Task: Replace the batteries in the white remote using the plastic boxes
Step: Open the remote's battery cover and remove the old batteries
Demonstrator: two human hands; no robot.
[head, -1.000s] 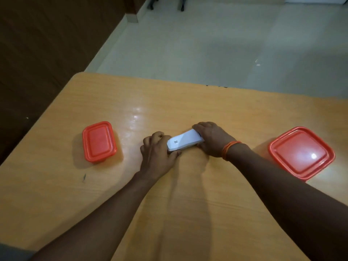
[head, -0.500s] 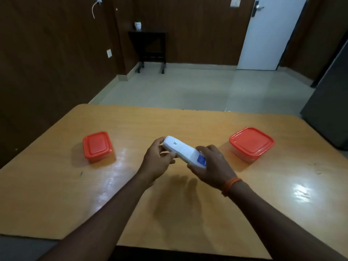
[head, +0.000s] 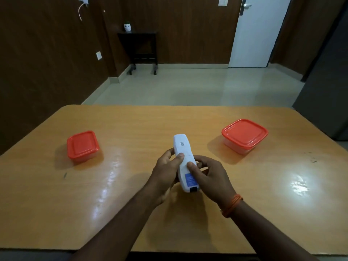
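Gripping white remote [head: 184,167]: left hand [head: 165,171], right hand [head: 210,177]; blue label [head: 189,179], code sticker [head: 182,143] unreadable.

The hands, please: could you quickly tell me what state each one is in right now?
Left hand: closed, holding the white remote, thumb on top.
Right hand: closed, holding the same remote lower down.

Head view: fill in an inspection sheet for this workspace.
Surface: wooden table, glossy, a few dark marks.
Job's things: white remote held above the table, label side up; small red-lidded box on the left, larger red-lidded box on the right, both closed.
Clutter: nothing seen.
Hands: left hand and right hand both grip the remote, thumbs on top.
Cables: white cord hanging on the far wall.
Surroundings: white door, dark side table.
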